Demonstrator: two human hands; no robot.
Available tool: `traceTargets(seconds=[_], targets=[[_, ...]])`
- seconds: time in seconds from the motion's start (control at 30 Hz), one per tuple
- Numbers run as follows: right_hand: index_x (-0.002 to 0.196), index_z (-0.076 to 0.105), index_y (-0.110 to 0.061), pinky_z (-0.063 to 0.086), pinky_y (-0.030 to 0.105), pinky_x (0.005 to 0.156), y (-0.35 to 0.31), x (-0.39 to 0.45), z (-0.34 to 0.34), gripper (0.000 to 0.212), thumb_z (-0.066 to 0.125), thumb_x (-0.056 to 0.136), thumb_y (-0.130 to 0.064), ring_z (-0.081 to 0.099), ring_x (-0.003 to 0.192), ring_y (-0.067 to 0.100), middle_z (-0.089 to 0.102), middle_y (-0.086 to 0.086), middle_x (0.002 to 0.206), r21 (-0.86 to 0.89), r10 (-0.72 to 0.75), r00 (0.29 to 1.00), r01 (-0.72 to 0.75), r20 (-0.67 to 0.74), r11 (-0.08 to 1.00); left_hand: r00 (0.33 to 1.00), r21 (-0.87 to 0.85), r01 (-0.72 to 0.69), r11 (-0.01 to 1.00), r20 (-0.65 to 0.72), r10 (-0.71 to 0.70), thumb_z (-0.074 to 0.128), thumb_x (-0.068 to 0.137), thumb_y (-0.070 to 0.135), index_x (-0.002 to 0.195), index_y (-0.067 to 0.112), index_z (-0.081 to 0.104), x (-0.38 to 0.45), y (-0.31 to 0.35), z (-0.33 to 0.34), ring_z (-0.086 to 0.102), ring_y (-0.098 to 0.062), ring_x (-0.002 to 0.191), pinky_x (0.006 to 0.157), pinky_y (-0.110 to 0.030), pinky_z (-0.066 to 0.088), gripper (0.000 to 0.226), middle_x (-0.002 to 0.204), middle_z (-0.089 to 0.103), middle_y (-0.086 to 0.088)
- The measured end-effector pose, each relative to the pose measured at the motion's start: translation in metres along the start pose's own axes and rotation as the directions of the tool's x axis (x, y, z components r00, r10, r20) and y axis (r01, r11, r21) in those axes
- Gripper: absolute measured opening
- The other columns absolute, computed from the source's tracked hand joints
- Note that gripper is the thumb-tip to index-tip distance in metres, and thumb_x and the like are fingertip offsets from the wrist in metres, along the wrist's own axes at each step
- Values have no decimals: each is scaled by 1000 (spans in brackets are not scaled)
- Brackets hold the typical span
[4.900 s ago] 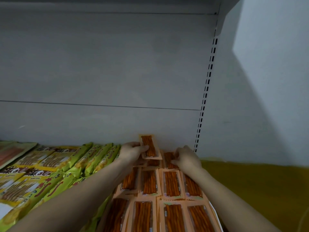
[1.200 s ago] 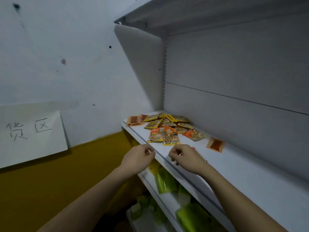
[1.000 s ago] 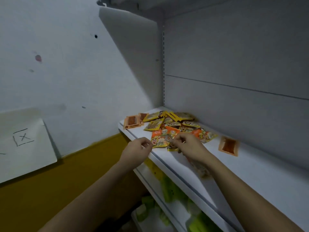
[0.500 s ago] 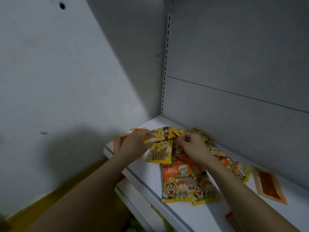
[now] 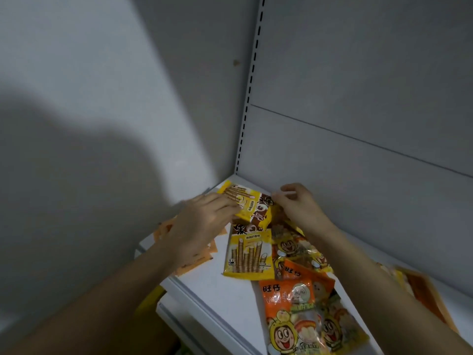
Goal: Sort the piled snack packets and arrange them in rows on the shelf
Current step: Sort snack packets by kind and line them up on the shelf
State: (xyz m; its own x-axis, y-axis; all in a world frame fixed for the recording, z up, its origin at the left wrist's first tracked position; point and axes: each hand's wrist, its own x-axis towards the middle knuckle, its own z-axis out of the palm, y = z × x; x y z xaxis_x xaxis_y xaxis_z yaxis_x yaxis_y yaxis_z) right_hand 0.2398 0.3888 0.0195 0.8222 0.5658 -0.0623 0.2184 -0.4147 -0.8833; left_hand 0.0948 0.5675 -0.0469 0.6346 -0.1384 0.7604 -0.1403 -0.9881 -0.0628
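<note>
- A white shelf (image 5: 204, 285) is seen from above, set into a corner where a grey side wall (image 5: 102, 85) meets the panelled back wall (image 5: 358, 98); a slotted upright (image 5: 247, 103) runs down the corner.
- A loose pile of snack packets (image 5: 286, 254) is spread over the shelf's left end, from the corner toward the front edge — packets overlap one another and lie at mixed angles.
- 2 bare forearms are reached in from the bottom of the view, both hands being placed at the far end of the pile.
- An orange packet with a cartoon face (image 5: 289, 316) is laid nearest the front edge, partly over similar packets to its right.
- A yellow packet showing wafer sticks (image 5: 247, 254) is laid flat in the middle of the pile, printed side up.
- Another yellow wafer packet (image 5: 252, 206) is held tilted above the pile, between the 2 hands.
- The left hand (image 5: 202, 221) is laid over that packet's left end, its fingers (image 5: 227, 203) fairly straight on top; any thumb beneath cannot be made out.
- The right hand (image 5: 297, 203) is curled, fingertips pinching the packet's right edge.
- Flat orange packets (image 5: 189, 265) are partly hidden under the left wrist.
- An orange-brown packet (image 5: 425, 293) is left apart at the right — beyond the right forearm.
</note>
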Motion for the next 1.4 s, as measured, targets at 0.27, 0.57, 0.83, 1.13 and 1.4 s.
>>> traceTargets(seconds=[0.27,0.57,0.83,1.13,1.4], targets=[[127,51,-15,49,24,51,-30,-1,-8,32,54,98,-1,67,62,12,67,11,93,32,-38,983,33,178,999,950,-163,310,936,80,-301,52,94,55,113,23,73,13,3,-35,60,-10,103,83,-37,55,43,114,69,8],[126,53,-15,58,32,76,-63,-5,10,27,53,100,-8,69,87,21,67,10,105,47,-170,850,170,498,984,433,-349,901,258,749,-500,73,89,31,99,15,75,19,6,-88,75,-17,84,80,-30,59,19,94,78,-1],[99,55,-11,59,39,70,-15,-23,3,29,61,95,-40,70,69,24,69,8,84,-618,-14,970,165,242,768,268,-468,883,-27,550,-791,71,90,9,97,20,70,-11,15,-86,73,-22,84,81,-40,59,12,95,76,-2],[115,46,-19,55,38,71,15,-34,12,35,68,89,-15,62,79,22,65,5,96,-487,-111,963,221,244,845,263,-529,847,-47,495,-828,62,93,-3,142,26,44,-14,39,-72,70,-29,101,94,-51,55,60,120,68,-3],[118,45,-10,46,26,45,-6,-44,-27,27,60,96,-3,54,48,15,61,9,76,60,-123,972,113,201,992,294,-616,786,-47,440,-848,58,98,8,136,37,47,3,57,-64,72,-32,95,84,-60,57,49,111,71,-6]])
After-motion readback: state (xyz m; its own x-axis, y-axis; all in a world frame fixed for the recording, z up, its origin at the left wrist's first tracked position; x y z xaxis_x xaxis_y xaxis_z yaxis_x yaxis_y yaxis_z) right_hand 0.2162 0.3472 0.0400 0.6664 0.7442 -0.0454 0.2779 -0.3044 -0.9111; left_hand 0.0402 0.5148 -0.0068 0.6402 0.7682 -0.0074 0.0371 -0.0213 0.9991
